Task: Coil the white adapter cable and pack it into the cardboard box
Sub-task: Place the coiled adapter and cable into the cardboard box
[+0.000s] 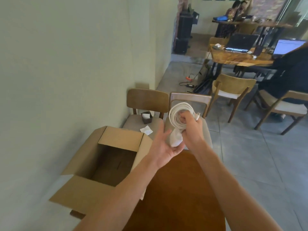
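We look down along two bare forearms reaching forward over a brown wooden counter (175, 189). To the left of it stands the open cardboard box (121, 136), its flaps spread and its dark inside bare as far as we can see. What the box rests on is hidden from us.

The task's thing is not in the box yet. It is held in the air beyond the counter's far end, in front of a wooden chair (190, 99) and to the right of the box mouth.

The main risk, in our judgement, is the coil springing loose. The white cable coil (176, 112) is bound by nothing but the grip, so any slackening on the way across could let the loops fan out and tangle. The adapter block (175, 139) hangs below the coil, and its weight could drag loops down. The plug end (198, 116) sticks out free on the right and might snag a box flap.

The right hand (191, 129) is clamped on the coil, fingers curled through its middle, knuckles toward us. The left hand (164, 145) is spread, palm up, cupped beneath the adapter block. We cannot tell whether it touches the block. The two hands are close together, almost meeting under the block.
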Demonstrator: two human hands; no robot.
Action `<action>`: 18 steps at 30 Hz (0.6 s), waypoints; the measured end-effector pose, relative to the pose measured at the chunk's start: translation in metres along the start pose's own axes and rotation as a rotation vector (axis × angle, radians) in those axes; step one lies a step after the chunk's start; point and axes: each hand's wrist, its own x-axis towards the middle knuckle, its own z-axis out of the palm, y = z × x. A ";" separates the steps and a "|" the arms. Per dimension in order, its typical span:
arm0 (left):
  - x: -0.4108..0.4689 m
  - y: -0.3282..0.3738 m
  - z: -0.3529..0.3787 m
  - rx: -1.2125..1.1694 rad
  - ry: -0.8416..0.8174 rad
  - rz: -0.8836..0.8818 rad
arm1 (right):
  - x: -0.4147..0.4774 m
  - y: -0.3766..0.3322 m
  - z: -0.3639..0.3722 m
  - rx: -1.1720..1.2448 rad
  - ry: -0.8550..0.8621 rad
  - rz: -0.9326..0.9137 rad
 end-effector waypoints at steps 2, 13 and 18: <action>-0.004 0.007 -0.010 -0.040 0.193 0.002 | 0.010 0.001 -0.003 0.006 0.002 0.009; -0.028 0.010 -0.034 0.311 0.467 0.395 | 0.017 0.050 -0.009 -0.250 0.100 0.356; -0.034 0.010 -0.042 0.369 0.521 0.431 | 0.014 0.058 0.000 -0.165 0.090 0.384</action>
